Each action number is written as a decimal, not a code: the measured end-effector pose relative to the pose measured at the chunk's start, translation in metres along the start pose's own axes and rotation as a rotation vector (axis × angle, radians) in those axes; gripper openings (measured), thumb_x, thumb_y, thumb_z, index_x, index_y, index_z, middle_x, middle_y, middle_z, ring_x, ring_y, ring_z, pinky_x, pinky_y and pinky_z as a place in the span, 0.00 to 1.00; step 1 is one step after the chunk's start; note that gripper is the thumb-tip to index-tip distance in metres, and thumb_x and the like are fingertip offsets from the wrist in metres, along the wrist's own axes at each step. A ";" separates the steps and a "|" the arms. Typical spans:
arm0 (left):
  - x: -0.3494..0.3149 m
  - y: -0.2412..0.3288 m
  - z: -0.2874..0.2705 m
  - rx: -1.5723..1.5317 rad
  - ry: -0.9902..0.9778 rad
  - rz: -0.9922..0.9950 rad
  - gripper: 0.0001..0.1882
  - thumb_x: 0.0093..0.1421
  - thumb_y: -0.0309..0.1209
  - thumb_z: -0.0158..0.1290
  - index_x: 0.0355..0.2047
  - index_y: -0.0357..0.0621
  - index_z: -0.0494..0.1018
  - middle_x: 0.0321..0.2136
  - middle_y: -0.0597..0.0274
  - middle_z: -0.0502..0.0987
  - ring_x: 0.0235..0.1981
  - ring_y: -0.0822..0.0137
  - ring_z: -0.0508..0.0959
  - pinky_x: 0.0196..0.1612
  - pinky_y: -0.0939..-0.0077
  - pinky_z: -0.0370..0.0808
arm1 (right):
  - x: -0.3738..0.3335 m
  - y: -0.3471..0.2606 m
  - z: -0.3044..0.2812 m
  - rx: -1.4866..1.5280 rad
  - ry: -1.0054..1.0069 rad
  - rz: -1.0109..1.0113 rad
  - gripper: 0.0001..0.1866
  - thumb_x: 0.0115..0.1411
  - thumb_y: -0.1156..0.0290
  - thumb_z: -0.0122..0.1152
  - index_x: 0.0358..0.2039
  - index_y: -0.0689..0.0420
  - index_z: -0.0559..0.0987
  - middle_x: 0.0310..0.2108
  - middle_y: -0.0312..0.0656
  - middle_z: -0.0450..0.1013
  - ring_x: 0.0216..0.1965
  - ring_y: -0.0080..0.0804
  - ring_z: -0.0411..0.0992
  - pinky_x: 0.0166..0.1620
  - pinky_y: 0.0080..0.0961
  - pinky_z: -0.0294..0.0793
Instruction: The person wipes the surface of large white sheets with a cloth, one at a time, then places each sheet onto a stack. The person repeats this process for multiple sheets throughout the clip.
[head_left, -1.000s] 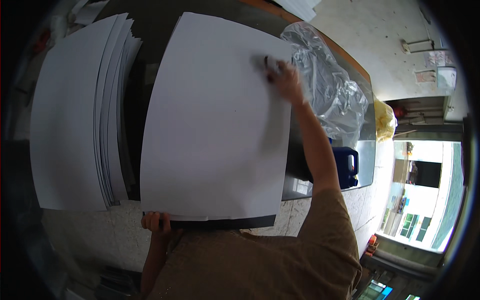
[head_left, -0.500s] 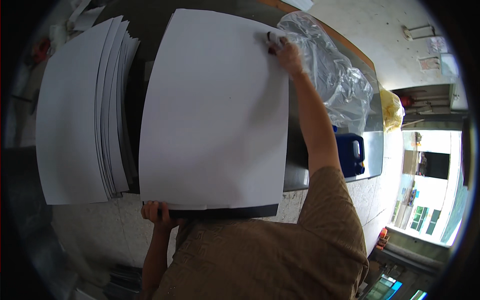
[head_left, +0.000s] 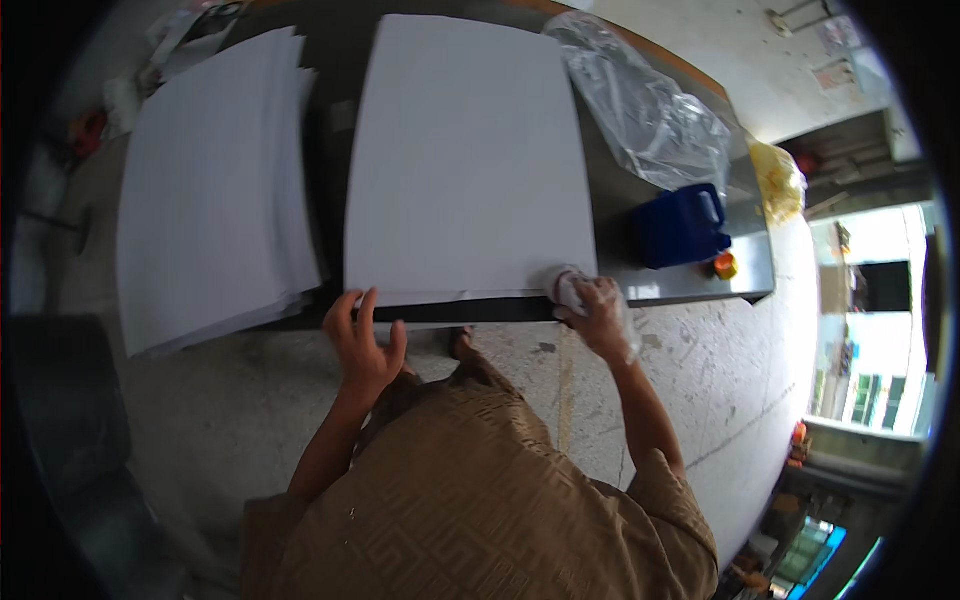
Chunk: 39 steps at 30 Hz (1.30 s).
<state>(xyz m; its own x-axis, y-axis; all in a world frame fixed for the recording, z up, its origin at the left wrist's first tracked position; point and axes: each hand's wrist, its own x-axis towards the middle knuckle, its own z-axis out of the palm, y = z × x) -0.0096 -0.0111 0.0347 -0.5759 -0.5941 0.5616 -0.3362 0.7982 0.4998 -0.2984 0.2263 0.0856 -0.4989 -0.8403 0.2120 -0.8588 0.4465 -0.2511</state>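
Note:
A large white sheet (head_left: 470, 160) lies on the dark table, with a black strip (head_left: 470, 311) showing along its near edge. Fingers apart, my left hand (head_left: 362, 345) is open at the near left corner, its fingertips at the sheet's edge. At the near right corner my right hand (head_left: 602, 318) is closed around a crumpled white wad, seemingly cloth (head_left: 566, 288), with a dark reddish part showing. The wad rests against the sheet's corner. To the left, a stack of white sheets (head_left: 210, 190) has uneven edges and juts past the table's near side.
A blue jerrycan (head_left: 680, 232) stands on the table to the right, beside a small orange-yellow object (head_left: 725, 266). Behind it lies a clear plastic bag (head_left: 650, 120). Beyond the table's right end is a yellow bag (head_left: 778, 185).
My right hand has come from the far right corner to the near right corner with the wad. My left hand has loosened from the near edge, fingers now spread. The view has shifted.

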 end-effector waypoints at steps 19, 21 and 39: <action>0.022 -0.039 0.001 -0.207 -0.054 -0.689 0.13 0.64 0.26 0.55 0.47 0.32 0.77 0.38 0.50 0.81 0.39 0.63 0.81 0.44 0.69 0.77 | 0.050 -0.034 0.043 0.120 0.049 -0.194 0.25 0.49 0.62 0.75 0.48 0.51 0.79 0.41 0.46 0.75 0.45 0.46 0.72 0.46 0.44 0.73; 0.025 -0.035 0.000 -0.176 -0.051 -0.704 0.13 0.64 0.25 0.55 0.47 0.32 0.78 0.38 0.49 0.81 0.38 0.62 0.81 0.44 0.70 0.77 | 0.031 0.003 0.013 0.097 0.049 -0.027 0.24 0.49 0.65 0.75 0.47 0.53 0.79 0.37 0.48 0.75 0.39 0.48 0.72 0.45 0.45 0.72; 0.064 0.074 0.064 -1.380 0.143 -0.837 0.19 0.65 0.20 0.47 0.57 0.42 0.66 0.46 0.53 0.78 0.45 0.57 0.82 0.48 0.54 0.83 | 0.026 0.030 -0.006 0.273 0.178 0.080 0.25 0.50 0.64 0.73 0.48 0.60 0.79 0.40 0.55 0.74 0.43 0.56 0.71 0.49 0.46 0.71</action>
<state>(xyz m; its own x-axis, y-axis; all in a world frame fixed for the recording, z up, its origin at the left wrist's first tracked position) -0.1190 0.0168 0.0657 -0.4888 -0.8605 -0.1437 0.4318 -0.3818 0.8172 -0.3377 0.2191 0.0889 -0.5968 -0.7282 0.3371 -0.7651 0.3898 -0.5125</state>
